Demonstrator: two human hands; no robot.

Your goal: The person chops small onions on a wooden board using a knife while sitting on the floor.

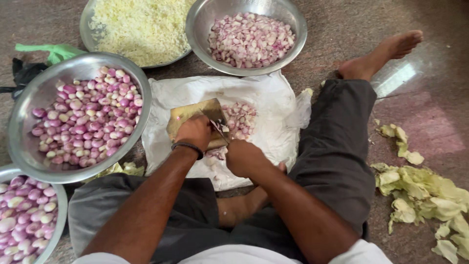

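Down on the wooden board [188, 115] sits the shallot being cut, mostly hidden under the hands, right at the middle of the white cloth [264, 93]. The left hand [194, 132] lies curled over the board, pinning the shallot; the right hand [244, 157] is fisted around a knife [220, 131], whose blade runs up and away from the person, slanting left toward the left hand's fingers. The two hands sit close, almost touching, the left one nearer the board. Just beyond the blade lies a heap of chopped pieces [239, 120] on the cloth. Further out: a steel bowl of peeled shallots [29, 98] to the left, a bowl of sliced shallots [293, 24] ahead, a tray of shredded cabbage [88, 19], and cabbage leaves [420, 188] on the floor at right.
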